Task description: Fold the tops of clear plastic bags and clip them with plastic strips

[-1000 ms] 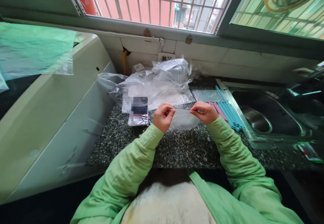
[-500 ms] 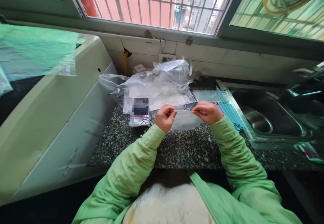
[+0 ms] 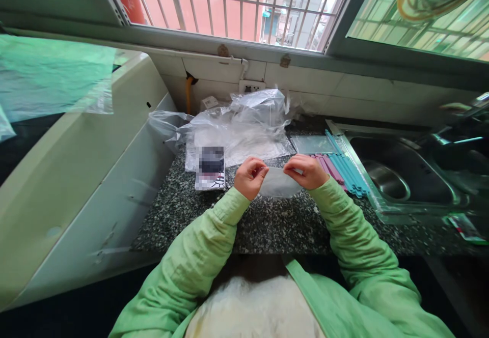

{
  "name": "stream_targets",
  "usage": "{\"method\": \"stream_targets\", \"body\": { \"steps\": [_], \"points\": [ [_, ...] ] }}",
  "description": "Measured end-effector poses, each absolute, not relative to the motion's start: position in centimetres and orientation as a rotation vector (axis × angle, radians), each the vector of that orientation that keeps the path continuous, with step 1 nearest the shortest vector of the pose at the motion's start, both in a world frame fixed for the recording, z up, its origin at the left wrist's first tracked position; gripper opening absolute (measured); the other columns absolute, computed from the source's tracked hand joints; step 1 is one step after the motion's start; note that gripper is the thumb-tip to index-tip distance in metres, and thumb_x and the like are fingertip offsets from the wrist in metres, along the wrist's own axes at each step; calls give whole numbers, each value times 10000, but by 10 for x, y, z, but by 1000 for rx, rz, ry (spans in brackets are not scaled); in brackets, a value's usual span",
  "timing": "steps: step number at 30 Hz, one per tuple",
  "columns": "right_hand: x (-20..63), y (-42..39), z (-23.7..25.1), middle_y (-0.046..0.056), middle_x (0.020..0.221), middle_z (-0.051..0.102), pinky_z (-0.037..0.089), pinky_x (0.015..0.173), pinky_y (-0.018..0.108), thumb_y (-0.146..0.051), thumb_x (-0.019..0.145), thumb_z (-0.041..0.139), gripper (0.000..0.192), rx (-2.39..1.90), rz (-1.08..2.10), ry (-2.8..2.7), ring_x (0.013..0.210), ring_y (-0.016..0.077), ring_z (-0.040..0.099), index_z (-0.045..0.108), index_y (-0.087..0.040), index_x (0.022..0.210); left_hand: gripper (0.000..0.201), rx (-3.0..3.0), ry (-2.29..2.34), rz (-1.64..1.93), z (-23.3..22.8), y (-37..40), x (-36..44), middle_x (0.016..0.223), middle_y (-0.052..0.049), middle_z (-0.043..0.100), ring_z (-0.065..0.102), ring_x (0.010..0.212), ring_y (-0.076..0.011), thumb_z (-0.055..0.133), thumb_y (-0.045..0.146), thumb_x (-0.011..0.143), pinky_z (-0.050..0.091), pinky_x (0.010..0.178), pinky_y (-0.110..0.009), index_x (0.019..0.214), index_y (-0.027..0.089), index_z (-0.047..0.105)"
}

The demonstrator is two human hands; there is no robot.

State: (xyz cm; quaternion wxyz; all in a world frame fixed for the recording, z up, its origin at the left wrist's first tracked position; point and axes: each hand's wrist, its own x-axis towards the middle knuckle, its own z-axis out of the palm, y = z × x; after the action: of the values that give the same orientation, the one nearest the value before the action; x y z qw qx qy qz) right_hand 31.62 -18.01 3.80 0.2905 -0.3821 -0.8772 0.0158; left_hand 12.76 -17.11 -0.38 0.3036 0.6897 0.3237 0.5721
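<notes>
The left hand [image 3: 250,177] is closed in a pinch, thumb against forefinger, on the top edge of a small bag [image 3: 280,184]; the right hand [image 3: 310,171] pinches that edge further along, its fingertips near the other's. I see the bag between the two hands, over the near part of the bench [image 3: 275,226]. It is clear, slightly milky plastic, its top edge drawn nearly straight and its lower edge curved. From my view I cannot tell whether its bottom touches the stone.

Just behind, a crumpled heap of plastic [image 3: 252,134] takes up much of the back of the bench. Left of the hands lies a flat card-like thing [image 3: 212,181], its upper part blurred out. To the right I have purple strips [image 3: 330,169], partly hidden by the right hand, then teal strips [image 3: 350,177] beside the sink [image 3: 384,210]. A flat clear packet [image 3: 311,143] lies behind the strips.
</notes>
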Motion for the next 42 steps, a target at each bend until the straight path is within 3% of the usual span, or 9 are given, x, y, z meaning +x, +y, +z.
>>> {"method": "stream_targets", "body": {
  "steps": [19,31,36,42],
  "points": [
    [309,-188,43,30,649,620,435,608,270,-286,774,545,125,-1058,17,-2322,625,136,540,599,-177,744,118,1825,806,1497,-5,-172,129,697,-21,520,461,573,-80,567,253,746,381,478,-191,679,155,569],
    [309,-190,44,31,619,614,423,589,268,-217,796,501,165,-1006,24,-2291,599,127,516,581,-179,657,183,1812,782,1419,-1,-172,128,653,-12,515,437,536,-78,598,329,722,383,484,-206,677,152,582],
    [315,-192,48,28,607,598,436,586,274,-216,788,510,152,-1037,45,-2207,601,131,523,574,-182,655,267,1879,822,1300,-2,-170,128,542,22,446,400,496,-73,620,366,691,345,463,-205,550,150,551],
    [324,-193,51,29,599,590,439,577,284,-215,781,521,146,-1052,87,-2172,592,132,519,571,-181,648,237,1846,799,1299,-5,-169,128,566,2,490,419,495,-79,577,346,729,354,468,-215,590,155,596]
  ]
}}
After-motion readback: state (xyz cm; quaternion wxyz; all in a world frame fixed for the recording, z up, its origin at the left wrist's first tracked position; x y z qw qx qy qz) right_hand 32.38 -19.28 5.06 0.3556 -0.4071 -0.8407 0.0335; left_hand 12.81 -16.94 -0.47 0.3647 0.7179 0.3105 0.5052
